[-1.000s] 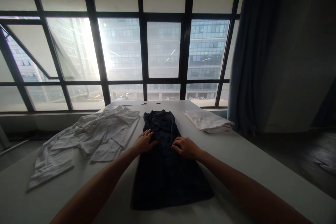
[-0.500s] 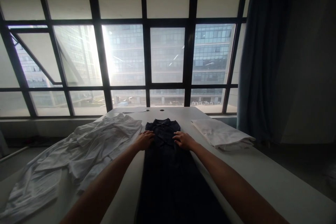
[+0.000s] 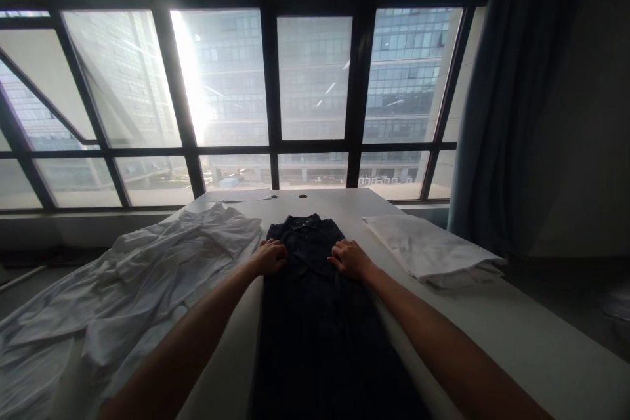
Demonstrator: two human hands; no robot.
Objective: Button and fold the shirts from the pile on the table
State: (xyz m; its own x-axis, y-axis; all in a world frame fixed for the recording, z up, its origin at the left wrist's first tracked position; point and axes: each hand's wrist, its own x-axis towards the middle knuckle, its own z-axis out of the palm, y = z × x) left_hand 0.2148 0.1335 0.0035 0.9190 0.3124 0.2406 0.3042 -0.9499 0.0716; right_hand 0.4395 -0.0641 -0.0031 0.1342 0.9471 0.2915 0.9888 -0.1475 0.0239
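Note:
A dark collared shirt (image 3: 308, 315) lies lengthwise on the white table, its collar at the far end and its body folded into a long narrow strip. At the shirt's left edge, just below the shoulder, my left hand (image 3: 270, 256) has its fingers curled over the cloth. My right hand (image 3: 348, 258) grips the opposite edge at about the same height, fingers bent and closed on the fabric. Both thumbs are hard to make out. The lower end of the shirt runs out of view toward me.
A rumpled heap of white garments (image 3: 162, 275) covers the left side of the table (image 3: 492, 335). Folded white cloth (image 3: 430, 248) lies to the right. A flat white sheet (image 3: 236, 195) rests near the far edge. Windows (image 3: 315, 79) and a blue curtain (image 3: 512, 111) stand behind.
The fingers of both hands have curled in on the shirt's edges, where they were more spread before. My view has shifted slightly lower and closer.

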